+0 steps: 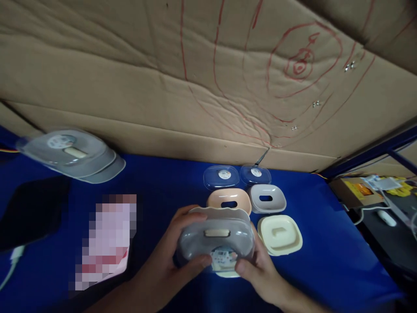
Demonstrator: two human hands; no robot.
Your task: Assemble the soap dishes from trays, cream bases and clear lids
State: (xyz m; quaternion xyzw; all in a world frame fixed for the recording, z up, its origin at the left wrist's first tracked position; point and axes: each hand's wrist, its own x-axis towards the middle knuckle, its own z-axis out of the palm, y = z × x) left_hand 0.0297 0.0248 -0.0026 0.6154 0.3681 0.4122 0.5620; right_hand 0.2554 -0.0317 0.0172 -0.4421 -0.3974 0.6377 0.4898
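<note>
Between my two hands, low in the centre of the view, I hold a grey plastic soap box (215, 243) with a clear lid. My left hand (172, 256) wraps its left end, fingers curled and clamped on the near edge, thumb out of sight behind. My right hand (260, 269) grips the right end, thumb pressed on the lid close to a round printed label (224, 256); those fingers are closed on the box as well.

I judge the box light, stiff and thin-walled. The glossy lid looks slippery, so the short ends and the rim give the surest hold. Squeezing the lid's centre could flex or crack it. A cream insert (216, 233) shows through the lid.

Just beyond the box, on the blue tablecloth (325, 261), lie a peach tray (229, 200), a grey tray (267, 198) and a cream tray (280, 234), with two clear lids (237, 176) behind them. A stack of similar lids (73, 154) sits far left. Corrugated cardboard (130, 87) marked with red lines backs the table.
</note>
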